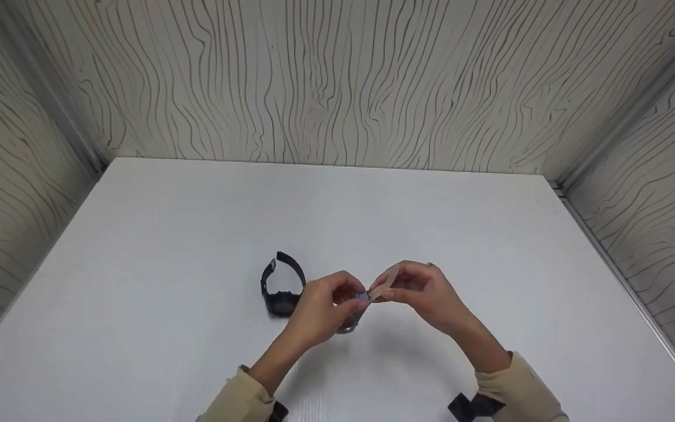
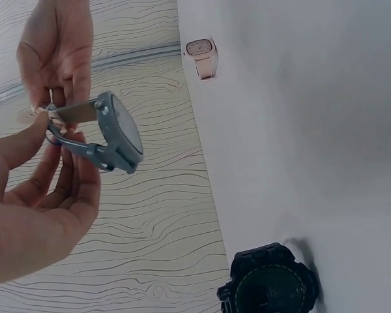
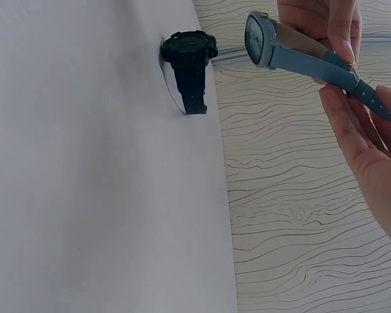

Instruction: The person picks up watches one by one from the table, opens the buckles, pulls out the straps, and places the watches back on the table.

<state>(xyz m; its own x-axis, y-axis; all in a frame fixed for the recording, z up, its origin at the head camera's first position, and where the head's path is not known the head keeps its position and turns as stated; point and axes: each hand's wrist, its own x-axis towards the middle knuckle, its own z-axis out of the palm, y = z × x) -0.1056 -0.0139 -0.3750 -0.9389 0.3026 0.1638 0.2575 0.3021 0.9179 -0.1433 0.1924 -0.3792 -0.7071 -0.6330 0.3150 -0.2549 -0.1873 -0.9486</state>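
Note:
Both hands hold a grey-blue wristwatch up off the table, its round case hanging on the side toward the cameras. In the left wrist view its case shows edge-on, with the strap looped back to the buckle. My left hand pinches the strap at the buckle between thumb and fingers. The free end of the strap, with its row of holes, is pinched by my right hand. A black watch stands on the table just left of my left hand, its strap curved upward.
A pink watch with a squarish face sits on the white table, seen in the left wrist view. Panels with a wavy wood-grain pattern close off the back and sides.

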